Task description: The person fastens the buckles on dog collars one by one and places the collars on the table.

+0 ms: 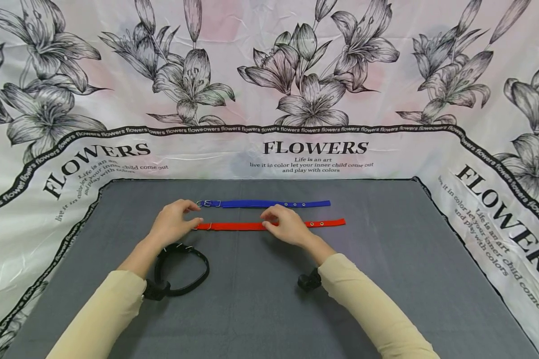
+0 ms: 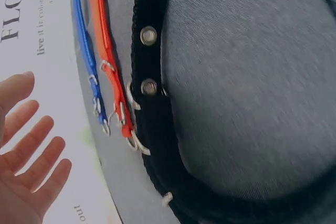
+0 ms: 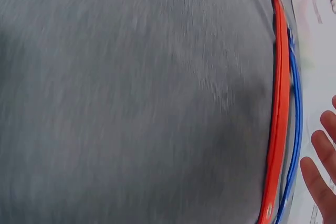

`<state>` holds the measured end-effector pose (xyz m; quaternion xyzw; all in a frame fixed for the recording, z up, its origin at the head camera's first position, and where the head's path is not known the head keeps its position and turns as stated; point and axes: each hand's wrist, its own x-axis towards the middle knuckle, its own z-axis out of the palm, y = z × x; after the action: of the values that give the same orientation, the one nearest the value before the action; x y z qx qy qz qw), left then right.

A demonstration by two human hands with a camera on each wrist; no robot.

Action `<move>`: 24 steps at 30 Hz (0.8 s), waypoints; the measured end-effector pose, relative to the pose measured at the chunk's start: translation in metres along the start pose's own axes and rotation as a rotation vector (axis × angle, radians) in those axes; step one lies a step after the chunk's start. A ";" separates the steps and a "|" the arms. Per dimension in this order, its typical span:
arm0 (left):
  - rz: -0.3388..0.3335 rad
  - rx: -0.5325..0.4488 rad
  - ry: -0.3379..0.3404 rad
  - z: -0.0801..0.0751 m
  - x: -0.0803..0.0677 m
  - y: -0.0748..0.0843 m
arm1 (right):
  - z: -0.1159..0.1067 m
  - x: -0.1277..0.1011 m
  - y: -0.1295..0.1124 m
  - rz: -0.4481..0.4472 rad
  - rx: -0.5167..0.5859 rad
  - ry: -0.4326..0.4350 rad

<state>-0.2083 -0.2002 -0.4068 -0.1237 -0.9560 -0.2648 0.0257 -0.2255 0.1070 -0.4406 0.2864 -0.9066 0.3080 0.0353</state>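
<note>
A blue collar with a metal buckle and eyelets lies straight across the grey cloth. Parallel to it, nearer the person, is a red collar. My left hand hovers by the buckle ends, its fingers spread and holding nothing in the left wrist view. Over the middle of the red collar, my right hand hides part of it; its fingers are relaxed and hold nothing. Beside the left forearm lies a black collar curved into a loop. Its eyelets and metal fittings show close up in the left wrist view.
A grey cloth covers the table. White fabric printed with flowers and lettering rises behind and along both sides. A small black device sits at the right wrist, another at the left.
</note>
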 end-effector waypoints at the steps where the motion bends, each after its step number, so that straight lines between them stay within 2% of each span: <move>1: 0.002 0.000 -0.006 0.002 0.002 0.001 | -0.003 -0.002 0.004 0.004 0.000 -0.003; 13: 0.037 -0.015 -0.073 0.025 0.022 0.013 | -0.036 -0.029 0.058 0.087 -0.012 0.058; 18: 0.044 -0.041 -0.086 0.033 0.027 0.017 | -0.046 -0.041 0.071 0.103 -0.043 0.045; 24: 0.038 -0.023 -0.123 0.041 0.031 0.019 | -0.052 -0.053 0.084 0.112 -0.084 0.030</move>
<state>-0.2332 -0.1560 -0.4292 -0.1584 -0.9500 -0.2673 -0.0296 -0.2329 0.2176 -0.4567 0.2289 -0.9327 0.2754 0.0438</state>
